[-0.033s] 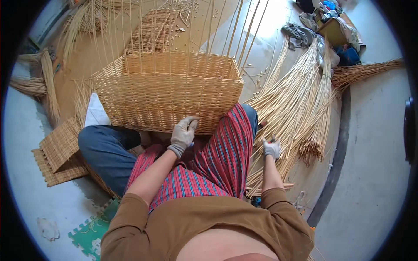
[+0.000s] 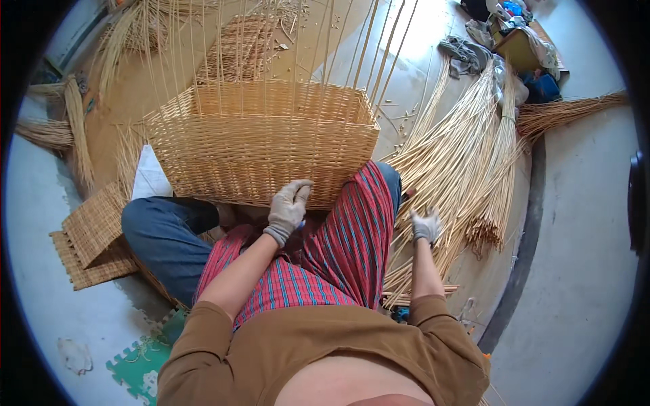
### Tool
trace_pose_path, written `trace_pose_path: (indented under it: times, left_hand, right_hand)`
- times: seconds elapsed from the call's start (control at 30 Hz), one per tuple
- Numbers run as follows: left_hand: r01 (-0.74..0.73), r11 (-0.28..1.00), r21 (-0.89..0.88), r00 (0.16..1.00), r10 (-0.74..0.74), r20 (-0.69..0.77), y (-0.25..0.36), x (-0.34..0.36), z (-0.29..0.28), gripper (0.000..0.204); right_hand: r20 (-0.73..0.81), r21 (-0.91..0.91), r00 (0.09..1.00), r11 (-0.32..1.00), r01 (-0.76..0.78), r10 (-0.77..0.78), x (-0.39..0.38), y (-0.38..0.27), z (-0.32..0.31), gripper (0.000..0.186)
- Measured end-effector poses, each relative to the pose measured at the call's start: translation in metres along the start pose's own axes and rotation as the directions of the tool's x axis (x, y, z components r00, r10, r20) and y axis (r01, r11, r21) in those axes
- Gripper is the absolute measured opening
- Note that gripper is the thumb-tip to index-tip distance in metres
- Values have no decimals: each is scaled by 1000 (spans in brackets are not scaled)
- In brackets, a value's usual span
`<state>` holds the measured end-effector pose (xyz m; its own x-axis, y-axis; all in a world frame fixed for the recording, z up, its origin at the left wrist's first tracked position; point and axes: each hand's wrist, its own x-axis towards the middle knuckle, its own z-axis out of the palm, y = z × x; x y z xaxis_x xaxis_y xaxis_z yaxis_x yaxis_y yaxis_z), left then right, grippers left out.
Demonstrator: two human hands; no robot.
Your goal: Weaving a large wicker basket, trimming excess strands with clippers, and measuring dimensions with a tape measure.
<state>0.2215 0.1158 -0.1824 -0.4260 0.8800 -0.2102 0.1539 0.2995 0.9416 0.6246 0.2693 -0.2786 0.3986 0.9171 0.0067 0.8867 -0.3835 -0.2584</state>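
A woven wicker basket [image 2: 264, 149] rests tilted across my lap, with long upright stakes rising from its rim. My left hand [image 2: 288, 206], in a pale work glove, is against the lower part of its near wall. The fingers there are curled together, and what they pinch, if anything, is hidden. Off to the right, beyond my knee, is my gloved right hand [image 2: 426, 225], fingers apart and holding nothing that I can see. It is beside a spread of long peeled canes [image 2: 447, 162] on the floor. A small dark red object [image 2: 408, 194] shows near my right knee.
Flat woven panels [image 2: 95, 227] lie at the left, another woven piece [image 2: 237, 47] beyond the basket. Bundles of thin canes [image 2: 78, 135] are at the far left. A brown bundle [image 2: 569, 114] and a grey cloth [image 2: 466, 54] lie at the far right. Green foam mat [image 2: 139, 369] is lower left.
My right hand has shifted slightly and its fingers have spread; a dark thing seen at its fingertips before no longer shows there. My left hand moved a little to the right along the basket.
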Motion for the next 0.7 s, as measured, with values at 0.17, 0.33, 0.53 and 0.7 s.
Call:
trace_pose_path:
  times: [0.17,0.33,0.53,0.7]
  left_hand:
    - [-201,860,-470,980,181,-88,77,-24,10,18]
    - [-446,741,-502,895,387,-223,109,-33,4,21]
    - [-329,900,284,790,428,-440,61,-46,-58,17]
    - [61,807,-588,988,36,152,1,-45,-97,21]
  right_hand:
    - [-259,795,803,354,493,-537,-68,-164,-112,56]
    - [33,992,549,94,84,-835,-219,-234,-139,57]
    - [113,917,563,304,258,-819,-262,-271,-118,55]
    - [18,771,328,222,597,-944,-264,-288,-143,64]
